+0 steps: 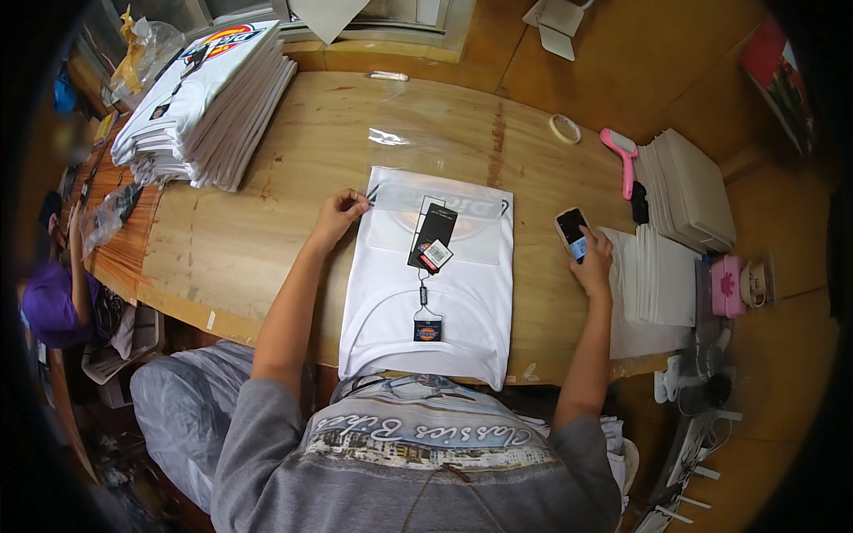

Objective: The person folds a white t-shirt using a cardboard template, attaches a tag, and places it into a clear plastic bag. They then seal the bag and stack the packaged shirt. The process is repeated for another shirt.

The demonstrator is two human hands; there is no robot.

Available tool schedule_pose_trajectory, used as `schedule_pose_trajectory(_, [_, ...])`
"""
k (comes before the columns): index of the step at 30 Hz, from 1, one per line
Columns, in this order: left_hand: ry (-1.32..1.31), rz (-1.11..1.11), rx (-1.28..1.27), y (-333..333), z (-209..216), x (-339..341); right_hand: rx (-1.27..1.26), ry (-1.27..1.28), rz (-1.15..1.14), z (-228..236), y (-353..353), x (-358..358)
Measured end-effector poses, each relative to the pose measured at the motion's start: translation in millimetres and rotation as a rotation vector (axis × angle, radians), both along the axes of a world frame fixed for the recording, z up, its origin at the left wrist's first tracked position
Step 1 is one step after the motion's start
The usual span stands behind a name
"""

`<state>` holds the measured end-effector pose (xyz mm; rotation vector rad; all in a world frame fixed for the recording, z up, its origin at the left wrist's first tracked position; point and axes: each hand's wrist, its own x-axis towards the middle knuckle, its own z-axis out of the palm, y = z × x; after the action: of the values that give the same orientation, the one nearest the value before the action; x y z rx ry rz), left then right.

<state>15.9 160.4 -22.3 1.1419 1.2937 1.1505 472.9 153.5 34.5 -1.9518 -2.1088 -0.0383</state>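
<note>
A folded white T-shirt (475, 302) lies in front of me, its collar toward my body. A pale translucent sheet (382, 233) covers part of its printed chest, and black hang tags (435, 226) rest on top, strung to the neck label (427, 330). My left hand (340, 219) is closed, thumb and finger pinched at the shirt's far left edge. To the right of the shirt, my right hand (595, 262) grips a phone (576, 238) with a lit screen near the table surface. Clear plastic (418, 147) extends on the table beyond the shirt.
A tall stack of white T-shirts (209, 115) stands at the far left. On the right are a pink-handled lint roller (625, 160), a tape roll (565, 130), stacked pale sheets (662, 275) and a pink box (729, 286). Another person's arm (80, 266) shows at far left.
</note>
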Motion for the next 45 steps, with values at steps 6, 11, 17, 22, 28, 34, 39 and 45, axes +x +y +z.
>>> schedule_pose_trajectory(6, [0.034,0.001,0.013,-1,2,0,-0.023,0.576,0.120,-44,24,-80])
schedule_pose_trajectory(11, [0.032,0.023,0.011,-1,7,4,-0.171,0.896,0.009,-53,43,-93])
schedule_pose_trajectory(17, [-0.203,-0.042,-0.176,-37,20,5,-0.336,1.043,0.156,-46,17,-73])
schedule_pose_trajectory(22, [-0.330,-0.030,-0.390,-115,35,9,-0.691,1.219,0.193,-41,-53,-58])
schedule_pose_trajectory(28, [-0.289,-0.119,-0.553,-223,43,-8,-0.930,1.229,0.242,-18,-153,-58])
schedule_pose_trajectory(34, [-0.291,-0.269,-0.555,-281,45,-9,-1.196,1.216,0.275,-6,-201,-54])
schedule_pose_trajectory(39, [-0.257,-0.054,-0.326,-212,57,-19,-0.854,1.436,0.150,-7,-116,-99])
schedule_pose_trajectory(45, [0.452,-0.397,0.059,-186,95,26,-0.578,1.547,-0.079,-15,-68,-83])
